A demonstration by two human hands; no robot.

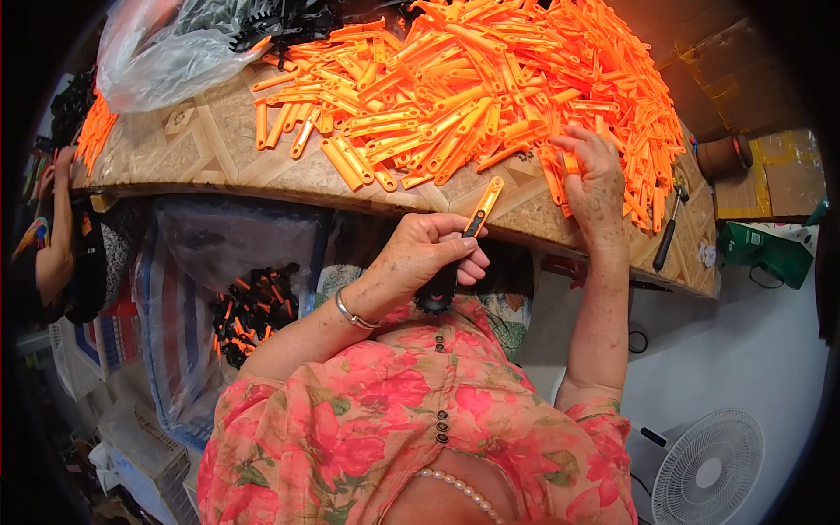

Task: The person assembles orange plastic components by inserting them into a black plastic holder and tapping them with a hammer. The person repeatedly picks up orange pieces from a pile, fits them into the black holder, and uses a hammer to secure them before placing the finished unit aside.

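Observation:
My left hand [429,254] is closed around a black plastic part with a toothed round end [435,300]. An orange plastic handle piece [485,206] lies along its upper end and points away from me, with dark spots near its lower part. At the right front of the orange heap, my right hand [597,179] has its fingers curled, with an orange plastic piece [570,164] between thumb and fingers. The large heap of long orange pieces [472,87] covers much of the patterned table [219,131].
Beyond the table's front edge, a striped bag [179,324] holds black-and-orange parts [254,315]. A dark-handled tool [668,234] lies at the table's right. Clear plastic bag [166,66] and black parts [289,26] sit far left. A fan [709,472] stands lower right; another person's arm [58,227] shows left.

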